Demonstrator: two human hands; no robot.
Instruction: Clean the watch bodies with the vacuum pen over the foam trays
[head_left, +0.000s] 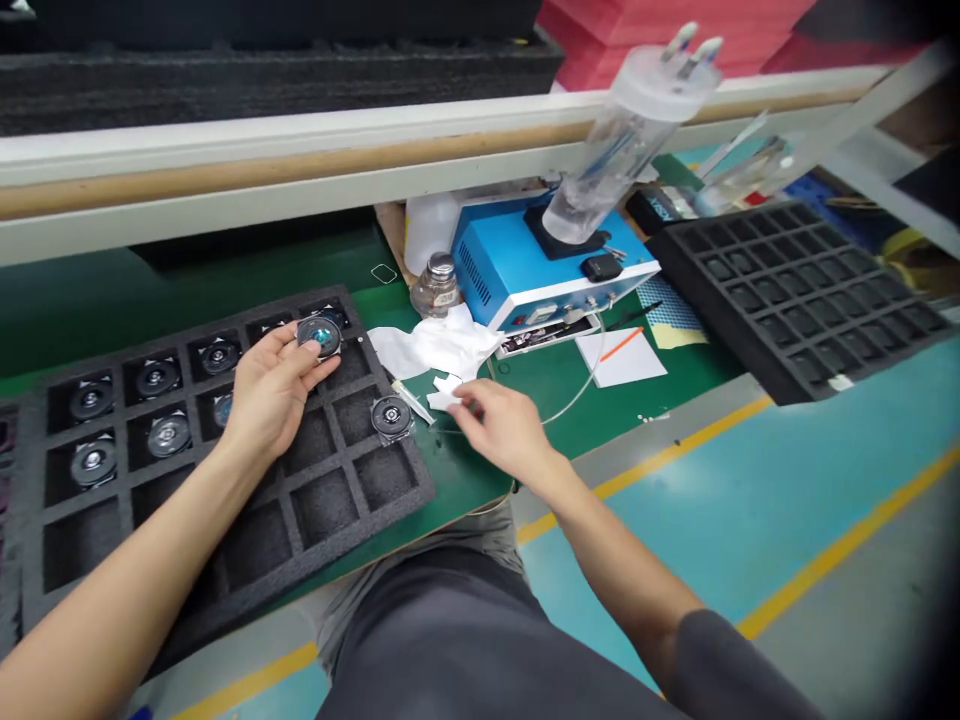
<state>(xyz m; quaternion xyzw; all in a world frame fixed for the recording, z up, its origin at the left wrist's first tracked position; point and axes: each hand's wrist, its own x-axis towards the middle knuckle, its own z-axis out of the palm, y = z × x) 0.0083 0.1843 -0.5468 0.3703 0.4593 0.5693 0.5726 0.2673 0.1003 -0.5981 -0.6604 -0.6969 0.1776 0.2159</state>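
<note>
My left hand [274, 385] grips a small round speaker-like part [321, 337] with a dark rim and a shiny teal centre, held above the black foam tray [300, 548]. Fingers of my right hand [504, 425] pinch a small white piece of paper or cloth [444, 392] on the green bench. Close to it lies a thin syringe-like tube [412, 401]. Another round part [392, 416] rests on the tray's right rim. More such parts, among them one [169, 433], sit in the tray's left and back compartments.
Behind the hands stands a blue machine [495, 255] with a clear cylinder [600, 150] on top. Crumpled white tissue [442, 345] and a glass bottle [436, 285] are beside it. A second black tray [802, 290] is at right. A shelf edge [300, 165] crosses above the bench.
</note>
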